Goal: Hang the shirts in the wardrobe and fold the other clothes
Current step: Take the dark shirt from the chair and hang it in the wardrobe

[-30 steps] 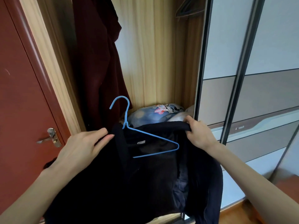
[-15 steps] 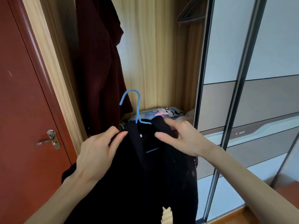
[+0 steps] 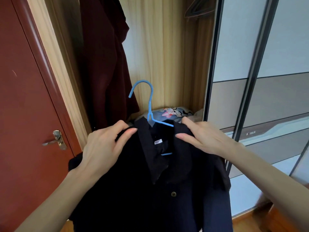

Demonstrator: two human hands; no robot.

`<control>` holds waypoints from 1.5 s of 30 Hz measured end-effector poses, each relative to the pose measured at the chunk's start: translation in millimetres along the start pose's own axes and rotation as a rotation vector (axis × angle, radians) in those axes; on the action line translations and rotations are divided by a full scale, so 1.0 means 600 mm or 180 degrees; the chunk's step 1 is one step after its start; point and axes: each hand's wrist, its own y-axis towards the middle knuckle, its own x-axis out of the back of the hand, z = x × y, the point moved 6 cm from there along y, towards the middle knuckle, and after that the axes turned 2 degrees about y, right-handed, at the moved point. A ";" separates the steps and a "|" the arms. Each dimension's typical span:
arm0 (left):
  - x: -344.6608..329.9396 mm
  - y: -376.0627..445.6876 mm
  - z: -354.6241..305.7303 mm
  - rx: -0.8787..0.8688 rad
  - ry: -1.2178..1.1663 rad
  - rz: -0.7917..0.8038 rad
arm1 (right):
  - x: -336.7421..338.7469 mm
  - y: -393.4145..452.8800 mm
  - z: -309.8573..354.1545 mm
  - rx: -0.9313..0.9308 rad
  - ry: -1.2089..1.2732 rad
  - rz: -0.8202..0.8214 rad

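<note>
While the dark shirt [image 3: 163, 190] was held up in front of the open wardrobe [image 3: 167, 56], it was already draped over the blue hanger [image 3: 151, 104], whose hook stood free above the collar and whose wire showed again just below the neck label. The left hand [image 3: 103, 148] was closed in a grip on the left shoulder of the shirt, cloth pinched between thumb and fingers; the right hand [image 3: 205, 138] was likewise clamped on the right shoulder seam. For the step to be done well, both shoulders would probably need to be drawn outward evenly until the seams sat on the ends of the hanger, and the collar squared round the hook, since a lopsided shirt could be expected to slide off. The top button appeared undone; fastening it was judged a sensible safeguard. Only then should one hand be moved to the hook and the shirt lifted toward the rail, which was not in view. Space seemed to be offered between the maroon garment [image 3: 103, 64] hanging at the left and the empty hangers [image 3: 199, 10] at the upper right, above the patterned bedding [image 3: 172, 112] on the wardrobe floor.
</note>
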 end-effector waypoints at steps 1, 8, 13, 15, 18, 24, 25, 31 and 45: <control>0.001 0.002 -0.003 -0.0087 0.0051 0.0072 | 0.007 0.001 0.010 0.0081 0.0020 -0.0133; 0.020 0.025 -0.011 -0.0582 0.0352 0.0396 | 0.060 0.022 0.038 0.0305 0.1277 -0.0718; 0.046 0.010 0.066 -0.0759 0.1007 0.0262 | 0.070 0.007 -0.002 -0.0162 0.1750 -0.0978; 0.043 0.006 0.071 -0.0802 0.0854 0.0387 | 0.070 0.008 0.000 -0.0203 0.1801 -0.0938; 0.027 0.011 0.039 -0.0890 0.0487 0.0708 | 0.070 0.013 0.007 -0.0220 0.1814 -0.0941; 0.048 0.051 0.016 -0.0138 -0.1238 0.0730 | 0.088 -0.001 -0.005 -0.0417 0.1994 -0.0991; 0.043 0.059 0.003 -0.0053 -0.1164 0.0822 | 0.089 -0.002 -0.004 -0.0442 0.1998 -0.0992; -0.024 0.060 -0.041 -0.0647 -0.0028 0.1365 | 0.079 -0.007 0.018 -0.0036 0.1711 -0.0863; -0.029 0.043 -0.064 -0.0597 -0.0216 0.0846 | 0.024 -0.006 0.053 0.0133 0.0023 -0.1007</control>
